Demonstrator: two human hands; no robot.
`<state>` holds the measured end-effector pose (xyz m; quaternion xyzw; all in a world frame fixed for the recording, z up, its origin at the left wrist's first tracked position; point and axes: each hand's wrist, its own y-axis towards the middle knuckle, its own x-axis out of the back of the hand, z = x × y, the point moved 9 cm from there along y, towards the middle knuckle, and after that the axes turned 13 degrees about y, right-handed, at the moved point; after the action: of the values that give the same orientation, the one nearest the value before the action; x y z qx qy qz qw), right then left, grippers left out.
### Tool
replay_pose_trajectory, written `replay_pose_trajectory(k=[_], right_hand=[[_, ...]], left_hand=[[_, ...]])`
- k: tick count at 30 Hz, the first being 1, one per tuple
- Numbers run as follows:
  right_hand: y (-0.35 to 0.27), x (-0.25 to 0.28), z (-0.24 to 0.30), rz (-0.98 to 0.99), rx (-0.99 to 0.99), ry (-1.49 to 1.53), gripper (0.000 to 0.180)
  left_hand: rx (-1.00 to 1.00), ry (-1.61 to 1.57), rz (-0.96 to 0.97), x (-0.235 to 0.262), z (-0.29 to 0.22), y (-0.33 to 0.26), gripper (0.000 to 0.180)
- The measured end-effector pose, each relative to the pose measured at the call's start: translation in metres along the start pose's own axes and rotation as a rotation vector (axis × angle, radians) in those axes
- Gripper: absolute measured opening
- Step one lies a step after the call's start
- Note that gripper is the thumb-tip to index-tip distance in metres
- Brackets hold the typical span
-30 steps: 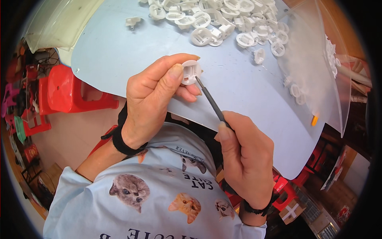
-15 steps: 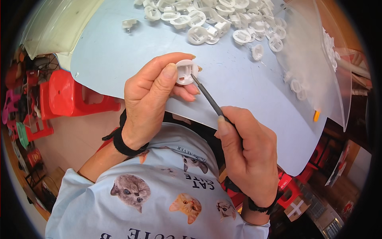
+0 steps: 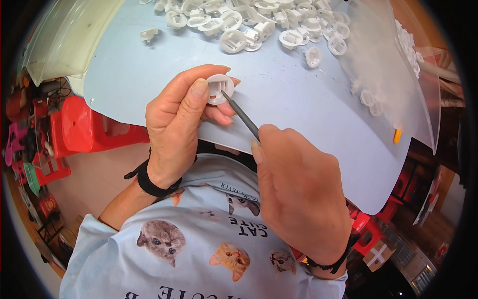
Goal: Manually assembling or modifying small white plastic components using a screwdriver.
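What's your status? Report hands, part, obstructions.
Left hand grips round white part. Right hand holds thin tool, tip in part. Nothing blocking.

Left hand [image 3: 177, 117] pinches a round white plastic part [image 3: 219, 88] between thumb and fingers above the pale blue table [image 3: 298, 104]. Right hand [image 3: 298, 192] grips a thin dark tool [image 3: 241, 114], its tip touching the part's square recess. A pile of similar white parts [image 3: 249, 20] lies at the table's far edge; a red stool [image 3: 84, 129] stands below left.
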<state>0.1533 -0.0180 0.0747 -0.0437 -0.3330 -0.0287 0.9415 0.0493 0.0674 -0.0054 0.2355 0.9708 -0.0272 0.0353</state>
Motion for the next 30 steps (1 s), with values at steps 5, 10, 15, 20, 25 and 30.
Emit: replay_pose_trajectory(k=[5, 10, 15, 20, 25, 30], right_hand=[[0.002, -0.004, -0.001, 0.032, -0.005, -0.026, 0.013], [0.003, -0.003, -0.004, 0.048, -0.035, 0.023, 0.011], [-0.001, 0.009, -0.002, 0.000, -0.060, 0.062, 0.009], [-0.007, 0.024, -0.004, -0.082, -0.078, 0.108, 0.012], [-0.010, 0.031, -0.007, -0.117, -0.048, 0.137, 0.013], [-0.006, 0.028, -0.007, -0.097, -0.041, 0.142, 0.015]], left_hand=[[0.002, 0.023, -0.014, -0.001, 0.001, 0.000, 0.034], [-0.018, 0.057, -0.026, 0.002, 0.001, -0.001, 0.033], [0.044, -0.023, -0.053, 0.003, 0.001, 0.001, 0.034], [0.078, -0.063, -0.044, 0.007, 0.003, 0.001, 0.035], [0.116, -0.088, -0.021, 0.002, 0.001, 0.002, 0.035], [0.126, -0.115, -0.015, 0.004, 0.003, 0.003, 0.035]])
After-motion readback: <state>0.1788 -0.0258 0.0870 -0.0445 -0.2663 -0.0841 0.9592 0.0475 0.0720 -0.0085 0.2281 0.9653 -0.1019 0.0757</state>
